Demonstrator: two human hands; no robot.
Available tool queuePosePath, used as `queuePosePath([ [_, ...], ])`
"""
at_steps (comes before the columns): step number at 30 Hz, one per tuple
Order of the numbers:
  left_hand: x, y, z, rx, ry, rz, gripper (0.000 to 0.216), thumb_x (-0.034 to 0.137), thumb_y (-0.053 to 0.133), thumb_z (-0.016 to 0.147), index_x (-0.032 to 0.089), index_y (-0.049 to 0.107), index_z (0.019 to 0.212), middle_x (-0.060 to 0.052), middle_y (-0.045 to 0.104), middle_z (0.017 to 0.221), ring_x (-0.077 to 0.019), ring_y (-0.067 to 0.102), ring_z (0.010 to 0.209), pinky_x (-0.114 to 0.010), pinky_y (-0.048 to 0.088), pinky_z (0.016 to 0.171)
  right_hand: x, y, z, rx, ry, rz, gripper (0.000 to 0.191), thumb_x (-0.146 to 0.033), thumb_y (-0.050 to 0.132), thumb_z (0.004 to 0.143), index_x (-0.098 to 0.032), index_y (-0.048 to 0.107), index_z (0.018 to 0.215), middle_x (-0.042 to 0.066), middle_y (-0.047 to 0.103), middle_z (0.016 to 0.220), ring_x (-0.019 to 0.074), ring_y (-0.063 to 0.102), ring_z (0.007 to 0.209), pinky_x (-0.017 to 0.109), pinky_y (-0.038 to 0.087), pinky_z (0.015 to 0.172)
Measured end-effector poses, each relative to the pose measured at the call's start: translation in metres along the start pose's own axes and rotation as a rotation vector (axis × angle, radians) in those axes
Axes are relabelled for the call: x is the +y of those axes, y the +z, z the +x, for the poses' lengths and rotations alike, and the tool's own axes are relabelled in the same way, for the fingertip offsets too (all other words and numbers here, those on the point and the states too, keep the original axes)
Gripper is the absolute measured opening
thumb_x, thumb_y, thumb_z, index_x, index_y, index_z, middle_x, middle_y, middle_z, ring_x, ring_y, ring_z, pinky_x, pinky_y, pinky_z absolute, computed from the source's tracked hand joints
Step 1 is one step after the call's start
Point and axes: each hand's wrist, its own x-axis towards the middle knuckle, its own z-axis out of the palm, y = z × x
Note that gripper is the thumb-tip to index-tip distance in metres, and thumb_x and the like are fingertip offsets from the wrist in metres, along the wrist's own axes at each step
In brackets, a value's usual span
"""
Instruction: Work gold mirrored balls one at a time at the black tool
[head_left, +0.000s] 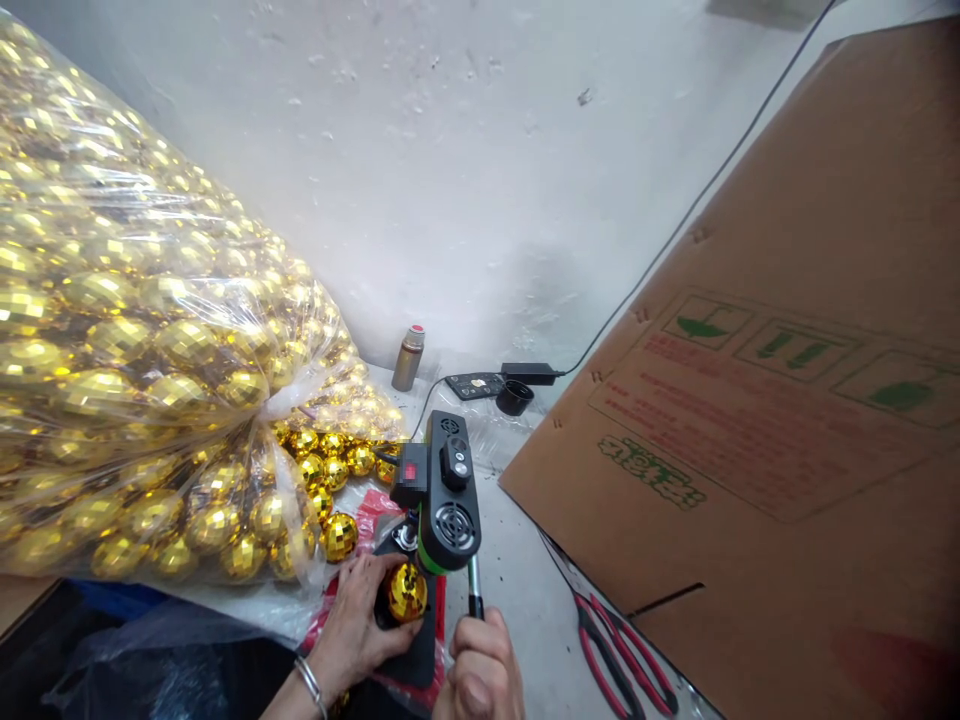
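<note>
Between the thumb and fingers of my left hand [367,618] is a gold mirror-faceted ball [407,592], held just below the head of a small black bench drill press [450,490]. The ball sits over the machine's dark base plate [416,655]. A bracelet circles my left wrist. My right hand [484,665] is wrapped round the black-tipped metal lever [474,585] on the machine's right side. Whatever tool sits under the machine's head is hidden from above.
A large clear plastic bag [150,400] of gold balls fills the left, with loose balls [340,537] beside it. A cardboard box [750,400] stands at right, red-handled scissors [622,655] before it. Behind are a flask [409,358], a black cap [515,397] and a power adapter [528,374].
</note>
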Motion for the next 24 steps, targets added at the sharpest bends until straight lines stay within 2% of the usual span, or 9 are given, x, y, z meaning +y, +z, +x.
queuePosePath([
  [4, 0.002, 0.000, 0.000, 0.007, -0.007, 0.002, 0.053, 0.023, 0.076, 0.064, 0.024, 0.072, 0.117, -0.010, 0.075, 0.110, -0.0364, 0.065, 0.106, -0.056, 0.049, 0.099, 0.000, -0.003, -0.007, -0.013, 0.030, -0.012, 0.040, -0.022, 0.035, 0.106, -0.023, 0.043, 0.067, -0.007, 0.047, 0.056, 0.0070, 0.044, 0.045, 0.026, 0.051, 0.068],
  [10, 0.005, -0.004, 0.001, -0.008, 0.016, 0.005, 0.050, 0.024, 0.076, 0.065, 0.026, 0.072, 0.115, -0.009, 0.076, 0.107, -0.0355, 0.067, 0.104, -0.053, 0.051, 0.098, 0.011, -0.008, -0.047, -0.052, 0.021, -0.131, 0.039, -0.022, 0.034, 0.106, -0.024, 0.048, 0.069, -0.006, 0.061, 0.060, 0.0089, 0.054, 0.050, 0.032, 0.055, 0.086],
  [13, 0.006, -0.004, 0.003, 0.005, 0.018, 0.018, 0.050, 0.027, 0.078, 0.065, 0.026, 0.073, 0.114, -0.008, 0.077, 0.106, -0.0359, 0.068, 0.103, -0.053, 0.052, 0.097, 0.008, -0.013, -0.052, -0.150, 0.081, -0.138, 0.037, -0.024, 0.034, 0.107, -0.024, 0.052, 0.076, -0.003, 0.066, 0.070, 0.0103, 0.063, 0.062, 0.034, 0.054, 0.092],
  [15, 0.007, -0.004, 0.005, 0.009, 0.022, 0.016, 0.049, 0.028, 0.079, 0.065, 0.026, 0.072, 0.114, -0.008, 0.077, 0.106, -0.0360, 0.068, 0.103, -0.053, 0.052, 0.097, 0.000, -0.016, -0.037, -0.198, 0.112, -0.120, 0.037, -0.026, 0.036, 0.108, -0.023, 0.053, 0.076, -0.003, 0.065, 0.072, 0.0103, 0.063, 0.066, 0.034, 0.053, 0.092],
  [17, 0.007, -0.003, 0.005, 0.011, 0.030, 0.008, 0.049, 0.026, 0.078, 0.065, 0.025, 0.071, 0.114, -0.009, 0.076, 0.108, -0.0357, 0.068, 0.104, -0.054, 0.052, 0.097, -0.011, -0.017, -0.009, -0.210, 0.149, -0.037, 0.037, -0.026, 0.038, 0.107, -0.022, 0.050, 0.072, -0.003, 0.060, 0.068, 0.0091, 0.057, 0.061, 0.031, 0.053, 0.085],
  [18, 0.005, -0.003, 0.004, 0.012, 0.032, 0.002, 0.050, 0.024, 0.078, 0.065, 0.025, 0.071, 0.115, -0.009, 0.076, 0.109, -0.0355, 0.068, 0.105, -0.054, 0.052, 0.098, -0.017, -0.016, 0.008, -0.206, 0.186, 0.019, 0.038, -0.024, 0.039, 0.107, -0.021, 0.048, 0.070, -0.004, 0.056, 0.067, 0.0082, 0.054, 0.059, 0.028, 0.052, 0.076],
  [19, 0.003, -0.003, 0.001, 0.016, 0.032, -0.004, 0.051, 0.024, 0.078, 0.066, 0.024, 0.070, 0.116, -0.009, 0.075, 0.111, -0.0355, 0.067, 0.106, -0.054, 0.053, 0.098, -0.022, -0.016, 0.025, -0.194, 0.239, 0.059, 0.036, -0.019, 0.043, 0.105, -0.020, 0.048, 0.069, -0.003, 0.056, 0.068, 0.0080, 0.054, 0.059, 0.022, 0.046, 0.061],
  [21, -0.008, -0.003, -0.012, 0.025, 0.037, -0.011, 0.052, 0.024, 0.079, 0.068, 0.023, 0.068, 0.120, -0.011, 0.074, 0.116, -0.0354, 0.067, 0.110, -0.053, 0.055, 0.099, -0.030, -0.013, 0.055, -0.187, 0.322, 0.124, 0.032, -0.016, 0.047, 0.102, -0.020, 0.049, 0.071, -0.002, 0.054, 0.066, 0.0083, 0.052, 0.057, 0.021, 0.039, 0.052],
  [24, -0.033, -0.009, -0.042, 0.027, 0.134, 0.024, 0.057, 0.027, 0.079, 0.076, 0.024, 0.063, 0.130, -0.013, 0.073, 0.125, -0.0340, 0.069, 0.115, -0.047, 0.057, 0.099, -0.035, -0.008, 0.073, -0.213, 0.310, 0.164, 0.031, -0.013, 0.048, 0.101, -0.020, 0.050, 0.071, -0.002, 0.051, 0.064, 0.0092, 0.051, 0.058, 0.021, 0.039, 0.051],
])
